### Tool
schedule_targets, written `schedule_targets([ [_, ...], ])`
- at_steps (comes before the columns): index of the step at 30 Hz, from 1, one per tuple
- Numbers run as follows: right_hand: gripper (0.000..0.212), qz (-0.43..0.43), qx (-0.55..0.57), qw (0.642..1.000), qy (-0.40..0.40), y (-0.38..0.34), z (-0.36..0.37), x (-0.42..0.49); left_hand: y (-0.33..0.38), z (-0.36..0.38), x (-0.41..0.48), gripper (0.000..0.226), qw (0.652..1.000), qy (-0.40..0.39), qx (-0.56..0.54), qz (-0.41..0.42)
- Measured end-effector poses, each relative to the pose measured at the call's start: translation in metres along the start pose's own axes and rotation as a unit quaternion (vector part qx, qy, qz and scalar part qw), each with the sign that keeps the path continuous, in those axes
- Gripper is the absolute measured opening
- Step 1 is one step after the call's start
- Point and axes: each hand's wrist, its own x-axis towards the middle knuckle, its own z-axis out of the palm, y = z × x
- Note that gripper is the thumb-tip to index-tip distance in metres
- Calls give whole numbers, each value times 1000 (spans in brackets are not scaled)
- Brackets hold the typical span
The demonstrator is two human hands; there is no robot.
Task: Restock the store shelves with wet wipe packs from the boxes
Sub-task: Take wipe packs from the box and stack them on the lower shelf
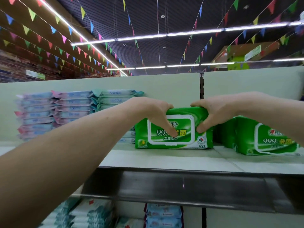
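A green wet wipe pack (185, 137) with a white flip lid stands upright on its long edge on the top shelf (164, 159). My left hand (154, 111) grips its upper left corner, thumb down across the lid. My right hand (212, 111) grips the upper right corner, thumb on the front. More green wet wipe packs (263, 139) stand upright just to the right, with a small gap between them and the held pack.
Stacks of pink, blue and teal flat wipe packs (65, 111) fill the shelf's left part against the pale back panel (164, 86). The dark shelf front rail (181, 186) runs below. Blue and white packs (162, 214) lie on the lower shelf.
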Motion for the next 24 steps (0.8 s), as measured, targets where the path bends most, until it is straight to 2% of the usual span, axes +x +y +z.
schedule_targets([
  [2, 80, -21, -52, 998, 42, -7, 3, -9, 1, 1, -1, 74, 1000, 6, 4, -3],
  [5, 54, -49, -22, 998, 33, -11, 11, -16, 4, 0, -3, 75, 1000, -1, 14, -19],
  [7, 50, -43, -23, 998, 27, -11, 10, -18, 9, -3, -4, 80, 999, -8, 40, -36],
  [11, 72, -28, -28, 998, 40, 1, -6, -35, 26, -13, -3, 108, 995, 8, 88, -39],
  [15, 73, -4, -3, 1000, 29, 37, -25, -61, 58, -26, -1, 108, 996, 39, 80, 8],
  [19, 84, 57, 50, 997, -8, 93, -34, -81, 98, -28, 7, 104, 994, 51, 72, 63],
  [24, 129, 132, 167, 969, -121, 157, -15, -95, 144, -16, 24, 110, 992, 2, 59, 110],
])
